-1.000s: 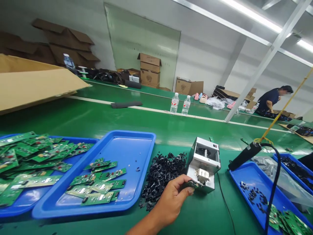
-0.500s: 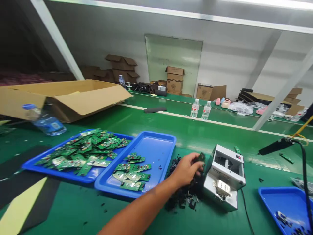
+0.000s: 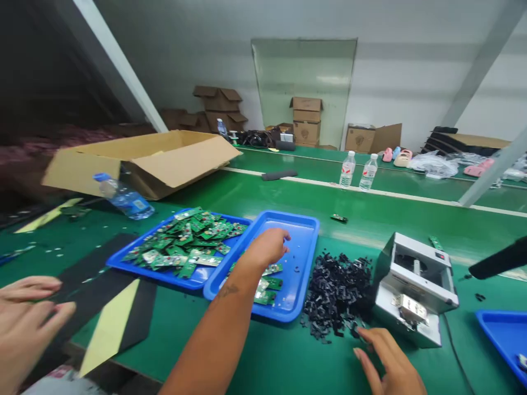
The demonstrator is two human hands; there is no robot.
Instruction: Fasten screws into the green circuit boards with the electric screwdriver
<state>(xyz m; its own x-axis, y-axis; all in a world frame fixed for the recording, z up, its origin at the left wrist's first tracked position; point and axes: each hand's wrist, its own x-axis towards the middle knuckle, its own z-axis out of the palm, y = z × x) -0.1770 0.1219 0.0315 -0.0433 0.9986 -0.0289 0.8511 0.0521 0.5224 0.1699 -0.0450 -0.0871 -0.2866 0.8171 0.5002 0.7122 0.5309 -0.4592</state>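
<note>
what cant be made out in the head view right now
Head view:
Left hand: palm hidden by its own back.
Circuit boards in the middle blue tray: partly hidden by the left forearm.
Right blue tray: cut off by right edge.
Clear water bottles: label print too small.

Green circuit boards [image 3: 272,283] lie in a blue tray [image 3: 303,253] beside heaped small black parts [image 3: 337,291].

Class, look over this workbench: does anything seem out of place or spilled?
Yes. One circuit board lies alone beyond the blue trays, and a second board behind the grey machine; most others are in trays. Black parts are heaped loose on the green bench, edges scattered, perhaps deliberately.
</note>
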